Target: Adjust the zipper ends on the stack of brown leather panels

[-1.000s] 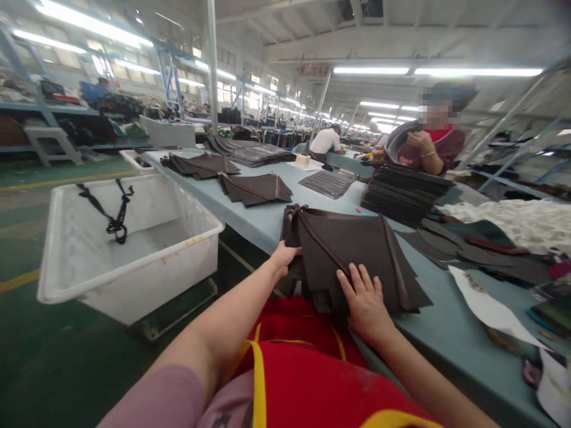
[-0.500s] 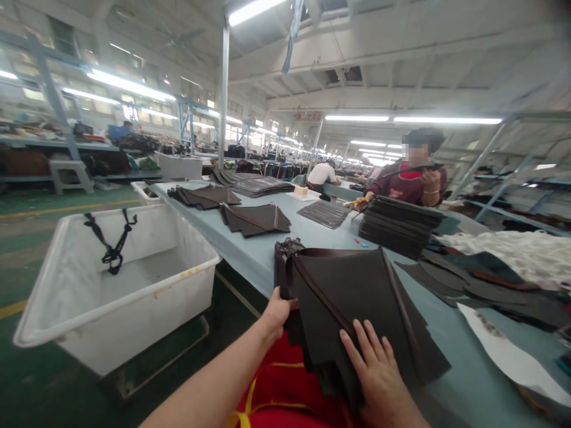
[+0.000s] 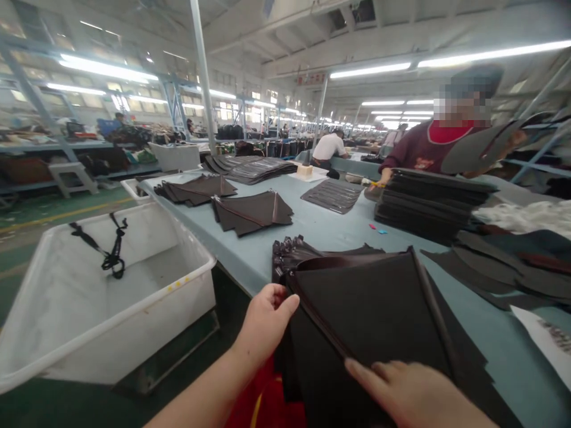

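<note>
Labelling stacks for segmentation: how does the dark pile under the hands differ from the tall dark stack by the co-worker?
The near pile is fanned and overhangs the table edge; the tall stack is squared, fully on the table. The left hand grips the near pile's corner, the right hand lies flat on it; neither touches the tall stack. Both: dark sheet pieces, same table.
</note>
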The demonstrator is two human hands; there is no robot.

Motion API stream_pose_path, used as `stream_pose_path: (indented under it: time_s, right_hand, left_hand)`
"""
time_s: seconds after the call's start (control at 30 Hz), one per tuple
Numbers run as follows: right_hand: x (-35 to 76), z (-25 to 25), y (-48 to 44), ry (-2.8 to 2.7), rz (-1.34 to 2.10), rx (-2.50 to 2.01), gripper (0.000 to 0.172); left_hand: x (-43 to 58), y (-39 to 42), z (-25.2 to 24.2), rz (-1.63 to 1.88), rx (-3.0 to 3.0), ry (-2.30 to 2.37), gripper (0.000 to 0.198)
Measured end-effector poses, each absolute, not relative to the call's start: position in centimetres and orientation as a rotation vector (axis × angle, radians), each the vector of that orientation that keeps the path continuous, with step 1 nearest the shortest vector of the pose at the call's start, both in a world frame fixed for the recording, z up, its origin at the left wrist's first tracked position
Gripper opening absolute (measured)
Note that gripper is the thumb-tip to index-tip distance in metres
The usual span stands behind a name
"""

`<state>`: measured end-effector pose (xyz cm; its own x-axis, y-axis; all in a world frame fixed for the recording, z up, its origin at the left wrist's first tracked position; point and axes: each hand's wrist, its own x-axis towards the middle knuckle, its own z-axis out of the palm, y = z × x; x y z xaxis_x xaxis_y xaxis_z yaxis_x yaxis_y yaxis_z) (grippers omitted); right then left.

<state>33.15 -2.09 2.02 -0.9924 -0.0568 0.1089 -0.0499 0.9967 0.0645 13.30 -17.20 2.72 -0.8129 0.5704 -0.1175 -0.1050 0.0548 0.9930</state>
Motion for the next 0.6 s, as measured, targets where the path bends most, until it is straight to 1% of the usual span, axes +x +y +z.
stream_pose_path:
  time_s: [0.07,0.1,0.17,0.27,0.37,0.47,0.53,0.6]
  right_hand:
    - [28.3,6.4,-1.7,-2.902,0.002,-0.107,0.029]
    - [25.6,7.9,-1.5,-2.83,0.035,-0.119,0.023]
    - [20.9,9.1,-1.1,-2.803,0.203,-0.131,0.021]
    - [16.6,7.7,-0.9,-2.831,0.478,-0.118,0.024]
    - [16.2,5.1,-1.4,-2.805,0.662,0.003,0.016]
    - [17.5,3.4,-2.3,-2.77,0.664,0.116,0.005]
    - [18.1,2.7,-2.8,-2.769,0.6,0.114,0.002]
    - [18.4,2.3,-3.3,-2.782,0.579,0.097,0.002]
  left_hand:
    - [13.4,-15.9,2.6,1.803,0.402,1.669,0.024]
    - [13.3,-15.4,2.3,1.822,0.372,1.588,0.025]
    - [13.2,-15.0,1.4,1.854,0.342,1.489,0.023]
    - [13.0,-15.4,0.1,1.798,0.407,1.49,0.021]
    - [13.1,-16.3,-0.9,1.665,0.444,1.5,0.022]
    - [13.1,-16.9,-1.2,1.659,0.431,1.474,0.023]
    - [12.7,-17.0,-0.9,1.748,0.432,1.466,0.026]
    - [12.2,-17.1,-0.3,1.855,0.415,1.481,0.023]
